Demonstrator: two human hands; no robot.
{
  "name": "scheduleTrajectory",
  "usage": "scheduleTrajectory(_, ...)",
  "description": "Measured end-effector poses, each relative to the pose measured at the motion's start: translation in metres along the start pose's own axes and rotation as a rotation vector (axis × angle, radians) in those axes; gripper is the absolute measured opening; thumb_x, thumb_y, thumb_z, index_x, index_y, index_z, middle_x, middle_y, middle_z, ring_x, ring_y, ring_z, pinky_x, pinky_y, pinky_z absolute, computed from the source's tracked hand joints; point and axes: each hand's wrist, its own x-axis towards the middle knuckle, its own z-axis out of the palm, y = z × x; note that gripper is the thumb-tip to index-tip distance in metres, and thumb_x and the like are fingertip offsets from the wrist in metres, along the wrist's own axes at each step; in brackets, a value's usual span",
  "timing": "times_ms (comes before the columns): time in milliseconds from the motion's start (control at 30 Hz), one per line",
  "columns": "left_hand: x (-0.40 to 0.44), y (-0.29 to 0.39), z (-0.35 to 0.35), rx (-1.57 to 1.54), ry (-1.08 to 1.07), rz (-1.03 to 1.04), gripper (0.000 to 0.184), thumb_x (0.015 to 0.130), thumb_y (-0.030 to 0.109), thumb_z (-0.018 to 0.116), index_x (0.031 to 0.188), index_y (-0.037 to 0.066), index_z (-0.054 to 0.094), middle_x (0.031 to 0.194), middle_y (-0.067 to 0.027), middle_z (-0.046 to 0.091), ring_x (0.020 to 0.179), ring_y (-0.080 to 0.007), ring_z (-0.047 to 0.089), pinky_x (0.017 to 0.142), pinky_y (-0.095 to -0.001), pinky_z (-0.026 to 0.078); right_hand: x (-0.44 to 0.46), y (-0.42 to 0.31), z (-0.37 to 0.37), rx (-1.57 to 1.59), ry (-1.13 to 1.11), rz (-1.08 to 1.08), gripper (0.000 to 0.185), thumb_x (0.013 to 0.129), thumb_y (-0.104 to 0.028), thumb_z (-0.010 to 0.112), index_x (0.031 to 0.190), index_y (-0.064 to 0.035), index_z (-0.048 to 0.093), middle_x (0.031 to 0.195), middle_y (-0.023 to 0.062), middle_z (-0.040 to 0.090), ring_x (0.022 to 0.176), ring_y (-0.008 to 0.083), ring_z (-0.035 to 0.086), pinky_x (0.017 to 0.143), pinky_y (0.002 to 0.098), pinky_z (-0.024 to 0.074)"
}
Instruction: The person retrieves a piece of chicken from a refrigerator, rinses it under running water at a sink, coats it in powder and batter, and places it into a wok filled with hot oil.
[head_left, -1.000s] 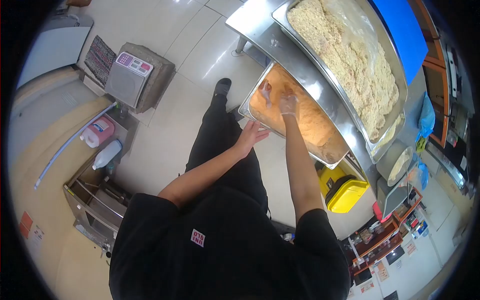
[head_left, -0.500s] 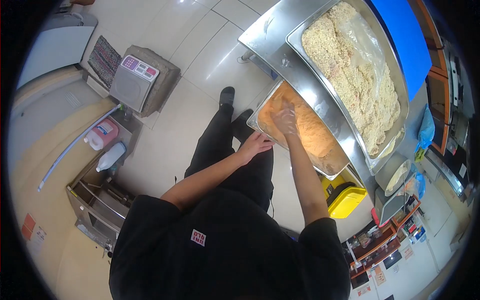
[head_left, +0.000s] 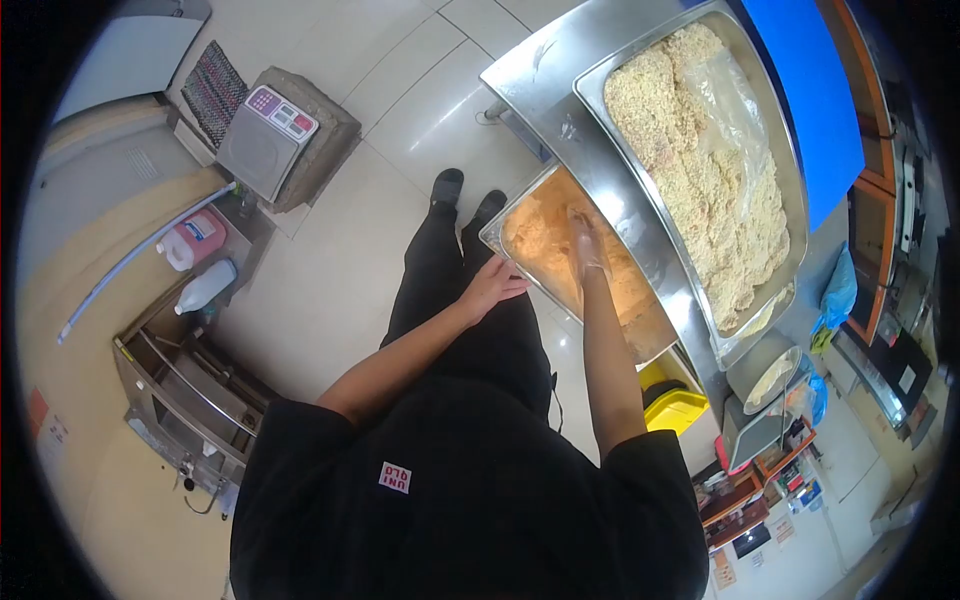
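My left hand point(head_left: 494, 287) is at the near left rim of a metal tray point(head_left: 655, 343), with its fingers closed over the edge. Orange breading powder point(head_left: 535, 225) fills much of this tray, lying in uneven heaps. Inside it, my right hand point(head_left: 587, 245) wears a clear plastic glove and reaches into the powder with fingers stretched out. The fingertips are partly covered or blurred, and I see nothing held in them.
A larger metal tray of pale crumb-coated pieces point(head_left: 690, 150) stands on the steel counter point(head_left: 560, 75), with clear plastic film on it. Below is a yellow bin point(head_left: 675, 408). A scale point(head_left: 265, 150) and bottles, one of them pink point(head_left: 195, 238), are at left.
My right hand has shifted a little within the powder, and the powder's surface looks rougher and more heaped. My left hand stays at the rim. The whole view has tilted slightly.
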Motion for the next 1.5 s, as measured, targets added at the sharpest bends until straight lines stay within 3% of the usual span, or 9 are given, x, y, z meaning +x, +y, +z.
scheduleTrajectory(367, -0.001, -0.017, 0.014, -0.077, 0.043, 0.056, 0.03, 0.105, 0.026, 0.037, 0.126, 0.006, 0.043, 0.123, -0.012, 0.054, 0.107, -0.0256, 0.062, 0.095, -0.0378, 0.052, 0.007, -0.032, 0.043, -1.099, 0.14, -0.288, 0.072, 0.079, -0.026, 0.062, 0.139, 0.0044, 0.038, 0.134, 0.0327, 0.046, 0.126, 0.0431, 0.045, 0.102, 0.0448, 0.0403)
scheduleTrajectory(600, 0.0, -0.014, 0.012, -0.093, 0.064, 0.059, 0.031, 0.103, 0.027, 0.04, 0.121, 0.002, 0.045, 0.118, -0.0132, 0.054, 0.105, -0.0257, 0.062, 0.094, -0.0366, 0.052, 0.057, 0.03, -0.003, -0.198, -0.203, 0.008, 0.071, 0.081, -0.032, 0.065, 0.139, 0.0008, 0.041, 0.121, 0.0285, 0.059, 0.111, 0.0421, 0.058, 0.095, 0.0495, 0.0437)
scheduleTrajectory(667, 0.001, -0.017, 0.015, -0.103, 0.058, 0.077, 0.03, 0.103, 0.027, 0.04, 0.119, 0.002, 0.045, 0.118, -0.0138, 0.054, 0.105, -0.026, 0.063, 0.093, -0.0367, 0.052, 0.027, -0.008, 0.04, -0.935, -0.306, -0.122, 0.067, 0.08, -0.033, 0.068, 0.134, -0.0003, 0.047, 0.118, 0.0272, 0.059, 0.109, 0.0396, 0.058, 0.089, 0.0472, 0.0482)
scheduleTrajectory(933, 0.0, -0.024, 0.013, -0.113, 0.047, 0.046, 0.03, 0.104, 0.024, 0.038, 0.127, 0.006, 0.043, 0.114, -0.0131, 0.056, 0.105, -0.0257, 0.063, 0.093, -0.0367, 0.053, 0.008, -0.023, 0.052, -1.099, 0.287, -0.304, 0.07, 0.078, -0.032, 0.069, 0.138, -0.0058, 0.043, 0.109, 0.0254, 0.063, 0.1, 0.0383, 0.063, 0.087, 0.0447, 0.049)
scheduleTrajectory(1033, 0.002, -0.023, 0.012, -0.109, 0.061, 0.056, 0.03, 0.104, 0.024, 0.038, 0.127, 0.006, 0.043, 0.112, -0.0131, 0.055, 0.104, -0.0263, 0.063, 0.092, -0.0366, 0.053, -0.016, -0.067, 0.032, -0.694, -0.193, -0.037, 0.073, 0.08, -0.038, 0.07, 0.137, -0.0007, 0.043, 0.122, 0.0245, 0.058, 0.111, 0.0354, 0.058, 0.09, 0.0444, 0.0474)
scheduleTrajectory(1133, 0.003, -0.026, 0.012, -0.103, 0.052, 0.065, 0.029, 0.104, 0.024, 0.038, 0.126, 0.006, 0.043, 0.111, -0.0128, 0.055, 0.104, -0.0268, 0.063, 0.092, -0.0365, 0.054, 0.022, 0.01, 0.002, -0.142, 0.133, -0.221, 0.075, 0.081, -0.041, 0.07, 0.137, 0.002, 0.043, 0.123, 0.0238, 0.057, 0.112, 0.0343, 0.058, 0.091, 0.0439, 0.0473)
scheduleTrajectory(1233, 0.006, -0.029, 0.01, -0.097, 0.059, 0.063, 0.028, 0.104, 0.025, 0.039, 0.123, 0.006, 0.044, 0.109, -0.0121, 0.055, 0.103, -0.0266, 0.063, 0.091, -0.0363, 0.054, 0.035, 0.047, 0.033, -0.91, 0.128, -0.419, 0.07, 0.083, -0.039, 0.068, 0.136, 0.0002, 0.044, 0.117, 0.0233, 0.062, 0.102, 0.0355, 0.063, 0.085, 0.0439, 0.0499)
scheduleTrajectory(1367, 0.008, -0.032, 0.012, -0.103, 0.074, 0.059, 0.026, 0.104, 0.025, 0.039, 0.121, 0.007, 0.045, 0.108, -0.011, 0.054, 0.102, -0.0259, 0.064, 0.091, -0.0363, 0.054, -0.02, -0.081, 0.073, -0.824, -0.258, 0.075, 0.07, 0.079, -0.033, 0.069, 0.133, 0.0029, 0.041, 0.13, 0.0294, 0.051, 0.12, 0.0403, 0.051, 0.099, 0.0444, 0.0427)
scheduleTrajectory(1500, 0.008, -0.025, 0.016, -0.112, 0.07, 0.079, 0.025, 0.103, 0.025, 0.04, 0.119, 0.007, 0.046, 0.107, -0.0102, 0.053, 0.101, -0.0257, 0.065, 0.09, -0.036, 0.054, -0.004, -0.043, 0.044, -1.043, 0.126, -0.251, 0.073, 0.077, -0.031, 0.068, 0.133, 0.0066, 0.04, 0.136, 0.0319, 0.043, 0.124, 0.0459, 0.044, 0.104, 0.045, 0.0384)
